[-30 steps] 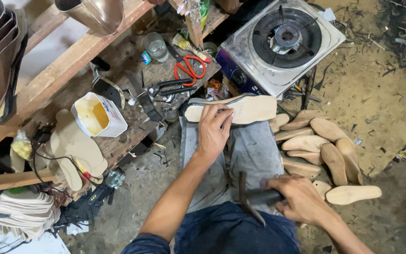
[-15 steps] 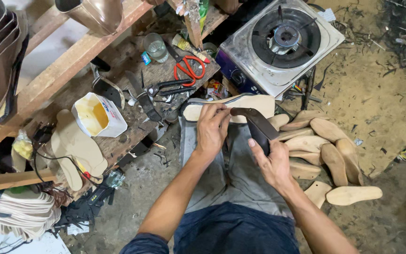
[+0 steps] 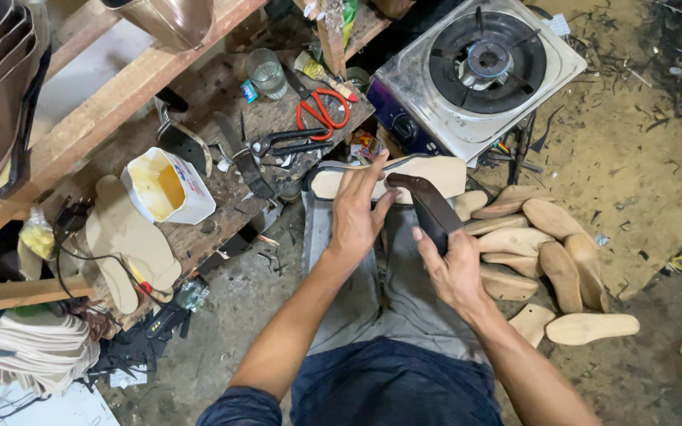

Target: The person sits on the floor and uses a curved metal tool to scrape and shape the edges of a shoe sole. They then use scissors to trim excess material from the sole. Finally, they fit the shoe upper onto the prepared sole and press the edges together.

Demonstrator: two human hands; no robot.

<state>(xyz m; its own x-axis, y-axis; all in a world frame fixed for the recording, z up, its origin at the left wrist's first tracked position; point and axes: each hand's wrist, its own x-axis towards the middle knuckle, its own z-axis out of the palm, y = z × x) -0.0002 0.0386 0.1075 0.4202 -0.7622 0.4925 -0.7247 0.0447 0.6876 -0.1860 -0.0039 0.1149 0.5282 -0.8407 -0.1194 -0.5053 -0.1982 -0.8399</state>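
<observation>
A pale shoe sole (image 3: 444,173) with a grey rim lies across my knees. My left hand (image 3: 357,209) rests on its left part, fingers spread, pressing it down. My right hand (image 3: 455,268) grips a dark brown elongated piece (image 3: 432,209), which slants up so that its top end meets the sole beside my left fingertips. What kind of piece it is cannot be made out.
A single-burner gas stove (image 3: 483,67) stands just beyond the sole. On the wooden bench (image 3: 222,213) to the left lie red scissors (image 3: 321,110), black shears (image 3: 286,143), a glass (image 3: 266,72) and an open glue tub (image 3: 163,185). Several pale soles (image 3: 546,244) are piled on the dirt floor at right.
My right hand has lifted the dark piece from low beside my lap up to the sole. The left hand has stayed on the sole, shifting slightly.
</observation>
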